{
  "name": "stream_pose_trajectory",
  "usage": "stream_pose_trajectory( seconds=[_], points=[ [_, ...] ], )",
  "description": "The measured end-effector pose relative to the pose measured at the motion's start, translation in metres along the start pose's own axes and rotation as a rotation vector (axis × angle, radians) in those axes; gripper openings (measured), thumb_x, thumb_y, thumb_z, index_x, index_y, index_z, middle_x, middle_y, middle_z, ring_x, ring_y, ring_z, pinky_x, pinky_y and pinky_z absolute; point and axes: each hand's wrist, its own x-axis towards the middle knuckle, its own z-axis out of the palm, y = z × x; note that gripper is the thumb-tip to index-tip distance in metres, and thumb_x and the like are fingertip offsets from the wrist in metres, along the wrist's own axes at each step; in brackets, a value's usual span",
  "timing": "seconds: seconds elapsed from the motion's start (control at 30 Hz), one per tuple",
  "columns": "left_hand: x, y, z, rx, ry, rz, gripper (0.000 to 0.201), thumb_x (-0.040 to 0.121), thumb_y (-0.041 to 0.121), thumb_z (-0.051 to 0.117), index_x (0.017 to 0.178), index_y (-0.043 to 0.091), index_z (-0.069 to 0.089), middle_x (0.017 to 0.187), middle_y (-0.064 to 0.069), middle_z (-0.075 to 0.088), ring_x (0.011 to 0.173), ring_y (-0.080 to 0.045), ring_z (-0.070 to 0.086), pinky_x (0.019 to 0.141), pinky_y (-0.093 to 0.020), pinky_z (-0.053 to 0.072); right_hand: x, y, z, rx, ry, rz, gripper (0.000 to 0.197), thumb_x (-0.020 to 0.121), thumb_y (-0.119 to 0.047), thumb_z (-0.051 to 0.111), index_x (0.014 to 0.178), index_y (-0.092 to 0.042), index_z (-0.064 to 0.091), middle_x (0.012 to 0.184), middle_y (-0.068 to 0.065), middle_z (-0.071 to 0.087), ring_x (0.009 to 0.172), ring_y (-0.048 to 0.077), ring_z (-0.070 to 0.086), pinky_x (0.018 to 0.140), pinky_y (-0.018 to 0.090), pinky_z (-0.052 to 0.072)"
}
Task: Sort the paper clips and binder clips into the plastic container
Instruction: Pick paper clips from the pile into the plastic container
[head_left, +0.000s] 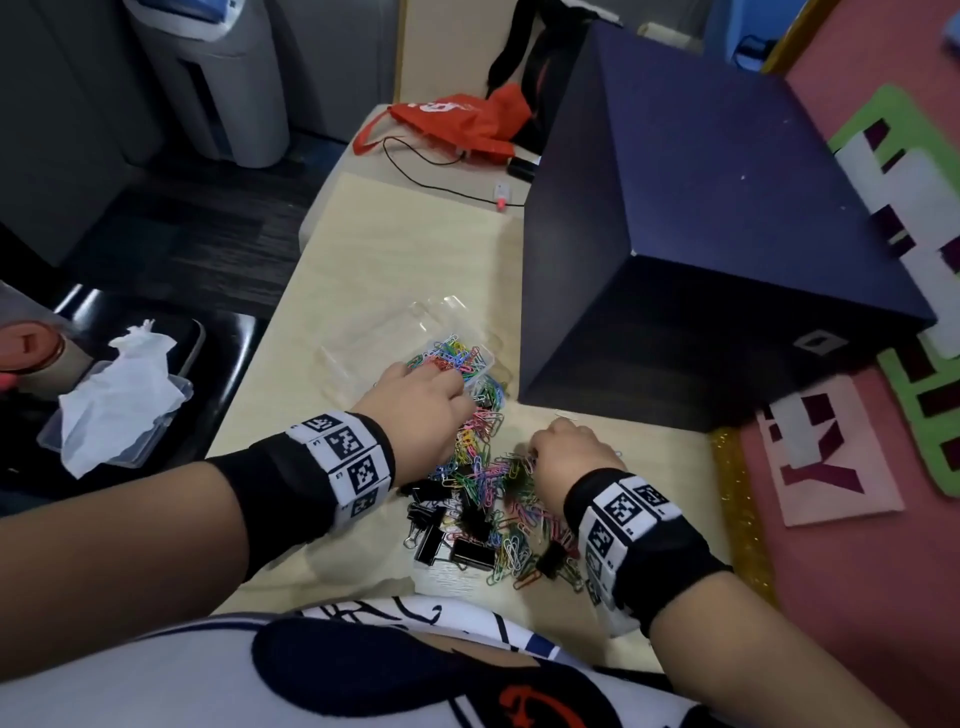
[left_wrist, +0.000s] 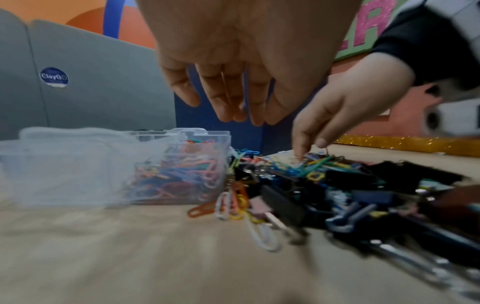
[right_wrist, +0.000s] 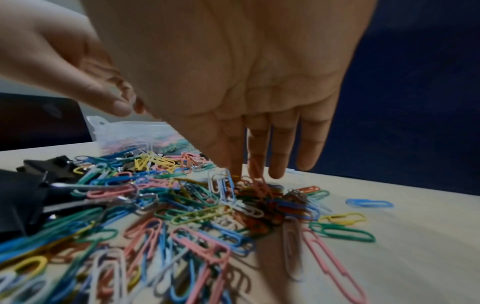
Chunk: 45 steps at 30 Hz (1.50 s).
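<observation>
A person's right hand (right_wrist: 249, 107) pinches paper clips (right_wrist: 182, 216) from the table heap; the left hand (left_wrist: 233, 67) hangs loose-fingered and empty beside the clear plastic container (left_wrist: 182, 164). Tangled clips could drag black binder clips (head_left: 457, 545) along into the wrong compartment.

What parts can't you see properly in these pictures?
- Left hand fingertips: head view, hidden behind its own knuckles.
- Right hand fingers: head view, curled under the hand.
- Binder clips: left wrist view, smeared by blur.
- Plastic container: right wrist view, mostly behind the right hand, blurred.
- Whether binder clips are in the container: cannot tell.
</observation>
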Motion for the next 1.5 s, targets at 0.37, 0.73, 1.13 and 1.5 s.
stream_pose_trajectory(
  seconds=[0.37, 0.73, 1.13, 1.5],
  points=[
    [-0.005, 0.017, 0.017, 0.041, -0.25, 0.121, 0.039, 0.092, 0.031, 0.042, 0.129, 0.021, 0.051, 0.127, 0.002, 0.053, 0.116, -0.024, 0.05, 0.095, -0.042, 0.043, 0.004, -0.009, 0.015, 0.042, -0.005, -0.27, 0.078, 0.079, -0.011, 0.062, 0.147, -0.03, 0.029, 0.159, -0.007, 0.014, 0.141, 0.024, 0.024, 0.113, 0.041, 0.029],
    [0.018, 0.047, 0.02, 0.048, -0.079, 0.138, 0.044, 0.092, 0.032, 0.043, 0.135, 0.025, 0.042, 0.137, 0.003, 0.044, 0.125, -0.021, 0.043, 0.099, -0.041, 0.035, -0.007, 0.028, 0.021, 0.168, 0.162, -0.17, 0.044, 0.088, -0.011, 0.045, 0.13, -0.023, 0.049, 0.137, 0.0, 0.042, 0.124, 0.025, 0.04, 0.103, 0.036, 0.037],
    [0.044, 0.045, 0.024, 0.065, -0.232, 0.078, 0.051, 0.089, 0.021, 0.049, 0.139, 0.02, 0.039, 0.152, 0.001, 0.031, 0.132, -0.021, 0.04, 0.105, -0.044, 0.033, -0.013, 0.056, 0.028, 0.17, 0.164, -0.063, 0.036, 0.087, -0.018, 0.056, 0.122, -0.029, 0.055, 0.13, -0.004, 0.044, 0.12, 0.022, 0.042, 0.101, 0.036, 0.038],
    [0.057, 0.057, 0.017, -0.218, -0.163, 0.081, 0.049, 0.09, 0.014, 0.045, 0.138, 0.016, 0.044, 0.147, -0.002, 0.037, 0.126, -0.022, 0.048, 0.1, -0.029, 0.042, -0.005, 0.055, 0.025, 0.205, 0.1, -0.058, 0.038, 0.088, -0.013, 0.045, 0.122, -0.026, 0.056, 0.13, 0.001, 0.045, 0.12, 0.025, 0.041, 0.098, 0.035, 0.038]
  ],
)
